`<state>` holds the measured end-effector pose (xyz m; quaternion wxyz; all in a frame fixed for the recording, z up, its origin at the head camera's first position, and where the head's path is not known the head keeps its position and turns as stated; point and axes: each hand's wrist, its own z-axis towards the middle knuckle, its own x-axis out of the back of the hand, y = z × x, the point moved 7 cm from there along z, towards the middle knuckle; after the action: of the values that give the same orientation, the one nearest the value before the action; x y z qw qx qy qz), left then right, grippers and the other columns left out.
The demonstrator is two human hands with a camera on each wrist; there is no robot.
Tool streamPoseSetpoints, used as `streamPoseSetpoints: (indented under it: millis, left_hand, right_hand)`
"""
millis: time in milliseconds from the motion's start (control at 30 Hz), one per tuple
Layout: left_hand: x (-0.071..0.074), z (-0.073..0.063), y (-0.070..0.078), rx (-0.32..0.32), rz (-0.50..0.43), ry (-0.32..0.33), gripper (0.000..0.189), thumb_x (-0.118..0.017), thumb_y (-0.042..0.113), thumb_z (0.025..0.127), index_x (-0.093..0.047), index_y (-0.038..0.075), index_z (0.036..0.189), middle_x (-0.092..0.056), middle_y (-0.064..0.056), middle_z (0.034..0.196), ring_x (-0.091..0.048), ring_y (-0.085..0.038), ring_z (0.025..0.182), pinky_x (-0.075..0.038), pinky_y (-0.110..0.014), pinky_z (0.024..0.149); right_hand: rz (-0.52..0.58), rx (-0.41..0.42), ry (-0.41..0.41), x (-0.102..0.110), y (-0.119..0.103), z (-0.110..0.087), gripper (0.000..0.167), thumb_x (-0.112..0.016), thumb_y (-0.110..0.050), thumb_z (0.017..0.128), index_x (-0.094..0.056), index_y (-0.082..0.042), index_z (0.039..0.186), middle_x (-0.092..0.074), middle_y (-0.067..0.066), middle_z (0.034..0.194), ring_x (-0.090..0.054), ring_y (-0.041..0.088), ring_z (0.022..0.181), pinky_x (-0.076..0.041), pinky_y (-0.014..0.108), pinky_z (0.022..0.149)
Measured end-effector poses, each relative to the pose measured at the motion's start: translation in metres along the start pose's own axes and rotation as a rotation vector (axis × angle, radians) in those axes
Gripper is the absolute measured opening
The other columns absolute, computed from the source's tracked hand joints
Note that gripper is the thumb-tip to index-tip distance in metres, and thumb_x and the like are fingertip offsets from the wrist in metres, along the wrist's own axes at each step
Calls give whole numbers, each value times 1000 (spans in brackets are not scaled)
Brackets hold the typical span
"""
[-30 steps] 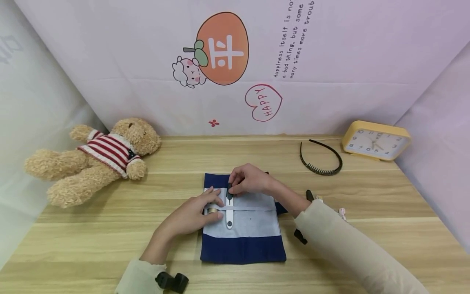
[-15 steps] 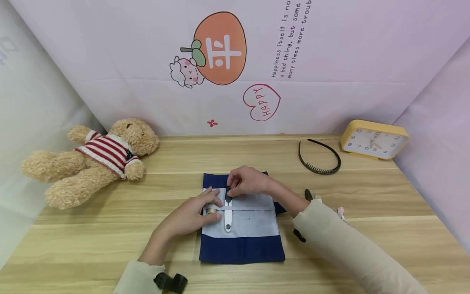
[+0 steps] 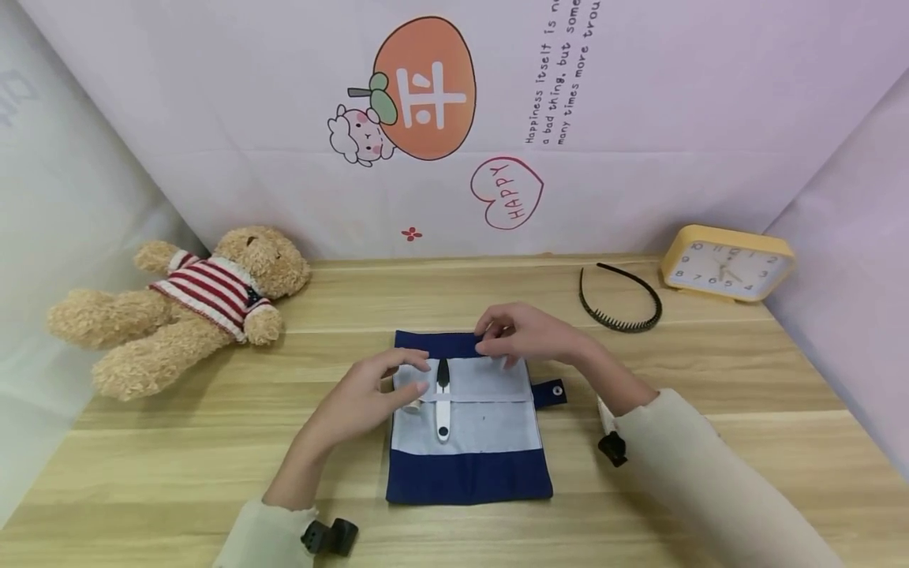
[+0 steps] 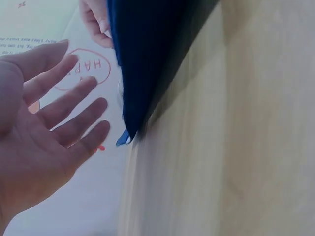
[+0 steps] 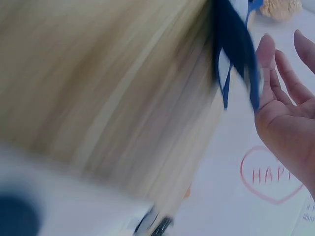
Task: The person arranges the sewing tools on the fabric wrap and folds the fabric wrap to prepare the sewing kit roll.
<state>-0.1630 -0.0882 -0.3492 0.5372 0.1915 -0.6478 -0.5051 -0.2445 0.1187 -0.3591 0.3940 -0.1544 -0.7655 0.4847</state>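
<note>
Head view, and from the left comes the left hand (image 3: 369, 398), thumb and fingers spread, gripping nothing, poised over the left edge of the cloth pouch (image 3: 469, 477). Just beside its thumb sits a spool (image 3: 413, 405); next along lies the white tool (image 3: 443, 414), dark end towards the wall, crossed by the pale band (image 3: 490, 397) at the pouch's middle. Further right, the right hand (image 3: 527, 333) hangs near the top edge, fingers bent but apart from the thumb, apparently holding nothing.

My call: this is the tidying-in step, with the tool looking nicely seated. Next probably calls for another small item, or for folding the pouch and fastening the tab (image 3: 550, 393) on its right.

Now the blind spots, left to right! Fingers partly mask the spool, so whether the band grips it, I can't tell. The left wrist camera catches mostly the pouch's underside. Does the right hand touch cloth? Unclear. Its wrist camera smears the tabletop (image 5: 113, 88), and a small dark thing (image 5: 161, 226) at the bottom is too blurred to name.
</note>
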Motion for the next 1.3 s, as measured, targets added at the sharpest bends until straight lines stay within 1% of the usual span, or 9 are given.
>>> streamPoseSetpoints:
  millis: [100, 300, 533, 633, 767, 933, 1033, 1167, 1300]
  left_hand:
    - [-3, 1, 3, 2, -42, 13, 28, -70, 21, 98, -68, 7, 122, -61, -12, 138, -51, -30, 134, -38, -61, 109]
    - [-11, 2, 3, 35, -20, -15, 43, -74, 32, 94, -65, 11, 130, -55, -9, 147, -45, -28, 139, -39, -58, 108]
    - [-22, 3, -4, 54, 46, -132, 56, -78, 38, 90, -62, 12, 137, -35, -7, 162, -20, -28, 153, -26, -58, 117]
    - [-27, 2, -7, 67, 79, -172, 58, -78, 40, 90, -62, 13, 138, -31, -9, 164, -17, -32, 153, -26, -60, 116]
    - [-30, 2, -12, 85, 102, -188, 56, -78, 40, 90, -63, 12, 136, -31, -11, 163, -17, -34, 153, -29, -59, 115]
    - [-33, 2, -15, 56, 155, -204, 55, -79, 37, 89, -65, 9, 134, -35, -15, 161, -24, -35, 151, -30, -55, 116]
    - [-34, 2, -15, 34, 191, -217, 54, -80, 35, 89, -65, 7, 133, -37, -15, 160, -27, -34, 150, -29, -54, 117]
    - [-35, 1, -12, 11, 211, -225, 54, -79, 33, 90, -65, 7, 134, -37, -16, 159, -27, -34, 150, -30, -54, 117]
    - [-35, 0, -11, 2, 231, -239, 53, -78, 33, 91, -64, 9, 137, -34, -17, 161, -25, -35, 150, -29, -55, 117]
  right_hand:
    - [-4, 6, 16, 12, 6, -13, 33, -69, -20, 98, -62, 2, 123, -68, 12, 108, -66, 32, 95, -60, 42, 76]
    - [26, -6, 56, 34, 21, -44, 37, -69, -22, 98, -61, 3, 124, -65, 15, 112, -65, 35, 99, -60, 45, 79]
    - [9, -58, 87, 55, 45, -76, 39, -70, -24, 98, -59, 2, 125, -64, 16, 115, -64, 36, 100, -59, 44, 78]
    - [-4, -72, 93, 62, 53, -88, 41, -71, -24, 97, -59, 2, 126, -64, 17, 117, -64, 35, 99, -59, 42, 76]
    - [-33, -83, 101, 68, 61, -102, 40, -72, -22, 96, -60, 2, 126, -64, 16, 120, -62, 31, 95, -58, 37, 74]
    - [-53, -99, 107, 71, 71, -111, 40, -75, -18, 93, -61, 2, 125, -64, 16, 119, -61, 27, 92, -56, 33, 73]
    - [-52, -105, 109, 73, 75, -113, 41, -76, -17, 93, -60, 2, 125, -63, 17, 119, -61, 25, 89, -57, 34, 68]
    - [-60, -125, 95, 75, 77, -116, 40, -76, -15, 92, -60, 3, 123, -62, 17, 116, -61, 24, 84, -56, 34, 65]
    - [-42, -157, 56, 74, 80, -117, 41, -77, -12, 89, -60, 5, 122, -60, 16, 111, -59, 22, 78, -56, 35, 65]
